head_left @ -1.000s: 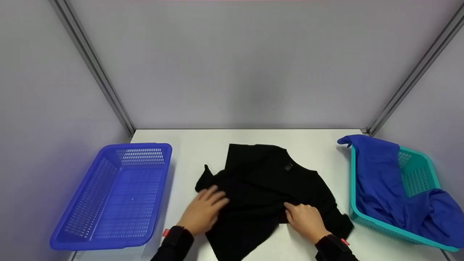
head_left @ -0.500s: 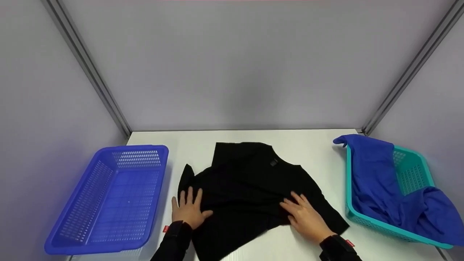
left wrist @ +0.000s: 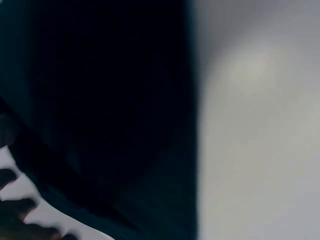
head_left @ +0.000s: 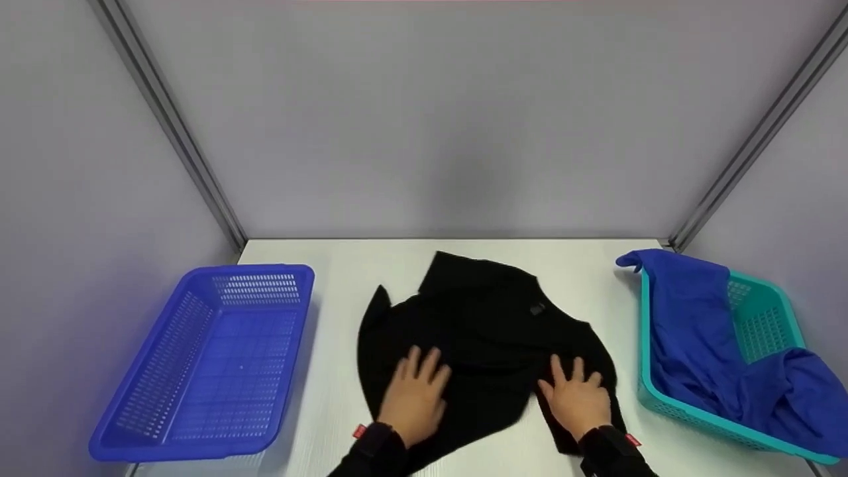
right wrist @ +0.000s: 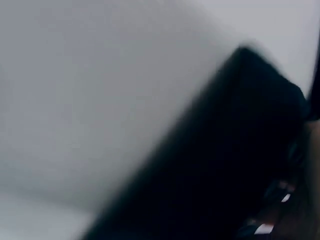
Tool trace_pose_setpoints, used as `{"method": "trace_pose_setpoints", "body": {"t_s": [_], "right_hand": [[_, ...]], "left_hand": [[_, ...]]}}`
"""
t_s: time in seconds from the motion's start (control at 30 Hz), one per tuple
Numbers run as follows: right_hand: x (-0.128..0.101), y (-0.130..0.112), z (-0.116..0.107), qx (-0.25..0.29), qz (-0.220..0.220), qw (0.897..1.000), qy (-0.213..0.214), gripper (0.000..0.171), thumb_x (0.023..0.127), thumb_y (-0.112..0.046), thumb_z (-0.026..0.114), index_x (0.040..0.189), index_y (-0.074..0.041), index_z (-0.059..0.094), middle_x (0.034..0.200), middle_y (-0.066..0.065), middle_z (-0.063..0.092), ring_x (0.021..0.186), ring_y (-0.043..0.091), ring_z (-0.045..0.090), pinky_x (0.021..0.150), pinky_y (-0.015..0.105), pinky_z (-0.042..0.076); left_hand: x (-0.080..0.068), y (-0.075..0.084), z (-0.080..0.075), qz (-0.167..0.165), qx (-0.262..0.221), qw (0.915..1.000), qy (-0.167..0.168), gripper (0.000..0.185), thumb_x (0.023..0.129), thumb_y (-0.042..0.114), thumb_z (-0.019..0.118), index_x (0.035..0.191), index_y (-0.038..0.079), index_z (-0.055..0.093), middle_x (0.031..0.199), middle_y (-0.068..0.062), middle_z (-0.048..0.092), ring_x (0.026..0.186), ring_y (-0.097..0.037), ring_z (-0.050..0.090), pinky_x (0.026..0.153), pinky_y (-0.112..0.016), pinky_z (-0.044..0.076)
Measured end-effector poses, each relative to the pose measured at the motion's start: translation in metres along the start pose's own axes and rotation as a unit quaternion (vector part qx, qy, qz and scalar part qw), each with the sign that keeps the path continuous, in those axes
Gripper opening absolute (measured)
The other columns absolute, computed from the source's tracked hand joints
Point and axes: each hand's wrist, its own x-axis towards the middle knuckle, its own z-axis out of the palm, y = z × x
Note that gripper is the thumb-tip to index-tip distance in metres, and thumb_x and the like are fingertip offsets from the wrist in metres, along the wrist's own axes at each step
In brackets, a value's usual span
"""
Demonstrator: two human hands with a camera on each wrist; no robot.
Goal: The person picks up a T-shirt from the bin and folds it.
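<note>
Both hands lie flat with straight fingers on the black shirt (head_left: 483,331), gripping nothing: the left hand (head_left: 414,394) near its left side, the right hand (head_left: 578,397) near its right. A blue basket (head_left: 165,424) sits to the left and a teal basket (head_left: 762,291) to the right.

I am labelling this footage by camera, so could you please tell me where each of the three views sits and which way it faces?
Head: worn on the head, looking forward and down at the white table; both forearms show, left hand and right hand flat on the black shirt, between the blue basket and teal basket.
Left wrist: close and blurred, facing black cloth; dark fingertips at bottom left.
Right wrist: close and blurred, facing black cloth; part of the hand at the right edge.
Shared: all three show the black shirt.
</note>
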Motion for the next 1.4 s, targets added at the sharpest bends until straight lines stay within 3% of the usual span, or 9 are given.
{"method": "trace_pose_setpoints", "body": {"t_s": [0.13, 0.3, 0.43, 0.63, 0.77, 0.9, 1.13, 1.3, 1.4], "right_hand": [[-0.001, 0.006, 0.001, -0.032, 0.041, 0.998, 0.043, 0.064, 0.106, -0.041, 0.06, 0.139, 0.014, 0.058, 0.111, 0.049, 0.064, 0.087, 0.063, 0.067, 0.069, 0.065, 0.057], [0.002, 0.009, -0.002, -0.007, -0.001, 0.996, 0.088, 0.053, 0.102, -0.037, 0.067, 0.118, 0.014, 0.069, 0.076, 0.033, 0.068, 0.072, 0.05, 0.068, 0.067, 0.061, 0.055], [0.003, 0.006, -0.004, 0.083, -0.096, 0.989, 0.071, 0.039, 0.099, -0.027, 0.071, 0.126, 0.0, 0.072, 0.107, 0.029, 0.075, 0.089, 0.046, 0.074, 0.083, 0.059, 0.058], [0.002, -0.002, -0.009, 0.206, -0.233, 0.95, -0.018, 0.048, 0.099, -0.022, 0.068, 0.145, -0.008, 0.064, 0.149, 0.025, 0.058, 0.127, 0.045, 0.064, 0.119, 0.067, 0.034], [0.001, -0.002, -0.008, 0.226, -0.287, 0.928, -0.077, 0.055, 0.099, -0.027, 0.068, 0.152, -0.017, 0.058, 0.165, 0.023, 0.041, 0.142, 0.046, 0.051, 0.121, 0.075, 0.019], [-0.001, 0.001, 0.003, 0.219, -0.278, 0.929, -0.11, 0.059, 0.103, -0.036, 0.066, 0.159, -0.026, 0.05, 0.174, 0.018, 0.023, 0.153, 0.047, 0.035, 0.121, 0.078, 0.014], [-0.002, 0.006, 0.017, 0.137, -0.14, 0.978, 0.071, 0.072, 0.097, -0.034, 0.075, 0.16, -0.019, 0.045, 0.173, 0.019, 0.025, 0.153, 0.055, 0.028, 0.116, 0.082, 0.017], [-0.005, 0.02, 0.028, 0.102, -0.118, 0.968, 0.196, 0.066, 0.081, -0.024, 0.091, 0.134, -0.007, 0.055, 0.14, 0.027, 0.048, 0.129, 0.053, 0.048, 0.108, 0.071, 0.033], [-0.009, 0.033, 0.035, 0.085, -0.151, 0.953, 0.249, 0.053, 0.074, -0.015, 0.094, 0.108, -0.008, 0.055, 0.107, 0.016, 0.049, 0.096, 0.037, 0.052, 0.086, 0.051, 0.043]], "left_hand": [[-0.008, 0.019, -0.009, -0.01, -0.035, 0.9953, -0.09, 0.059, 0.099, 0.048, 0.067, 0.153, 0.026, 0.055, 0.163, -0.007, 0.046, 0.147, -0.041, 0.046, 0.116, -0.054, 0.044], [-0.016, -0.011, 0.001, -0.063, -0.051, 0.9922, -0.095, 0.059, 0.103, 0.05, 0.058, 0.157, 0.027, 0.051, 0.165, -0.006, 0.045, 0.15, -0.039, 0.043, 0.119, -0.06, 0.038], [-0.018, -0.045, 0.003, -0.155, -0.069, 0.9813, -0.092, 0.056, 0.106, 0.039, 0.056, 0.159, 0.021, 0.048, 0.167, -0.014, 0.041, 0.152, -0.044, 0.039, 0.121, -0.068, 0.031], [-0.023, -0.079, 0.006, -0.258, -0.033, 0.9641, -0.053, 0.056, 0.106, 0.032, 0.059, 0.158, 0.012, 0.049, 0.164, -0.022, 0.042, 0.148, -0.055, 0.038, 0.117, -0.076, 0.029], [-0.023, -0.081, 0.008, -0.237, -0.014, 0.9714, 0.013, 0.062, 0.097, 0.02, 0.074, 0.154, 0.01, 0.052, 0.159, -0.026, 0.045, 0.14, -0.061, 0.043, 0.11, -0.074, 0.04], [-0.02, -0.069, -0.004, -0.154, -0.06, 0.986, 0.025, 0.061, 0.088, 0.015, 0.081, 0.143, 0.007, 0.058, 0.143, -0.026, 0.054, 0.125, -0.053, 0.055, 0.099, -0.063, 0.052], [-0.036, -0.061, -0.023, -0.061, -0.113, 0.9884, -0.081, 0.065, 0.088, 0.039, 0.078, 0.142, 0.009, 0.061, 0.138, -0.02, 0.059, 0.125, -0.043, 0.058, 0.099, -0.062, 0.052], [-0.05, -0.078, -0.017, -0.051, -0.081, 0.9949, -0.034, 0.048, 0.089, 0.012, 0.08, 0.131, 0.001, 0.062, 0.133, -0.026, 0.06, 0.124, -0.044, 0.062, 0.099, -0.056, 0.056], [-0.056, -0.087, -0.012, -0.049, -0.03, 0.9983, -0.011, 0.041, 0.084, 0.0, 0.08, 0.122, 0.002, 0.064, 0.124, -0.023, 0.061, 0.111, -0.042, 0.065, 0.084, -0.053, 0.061]]}}
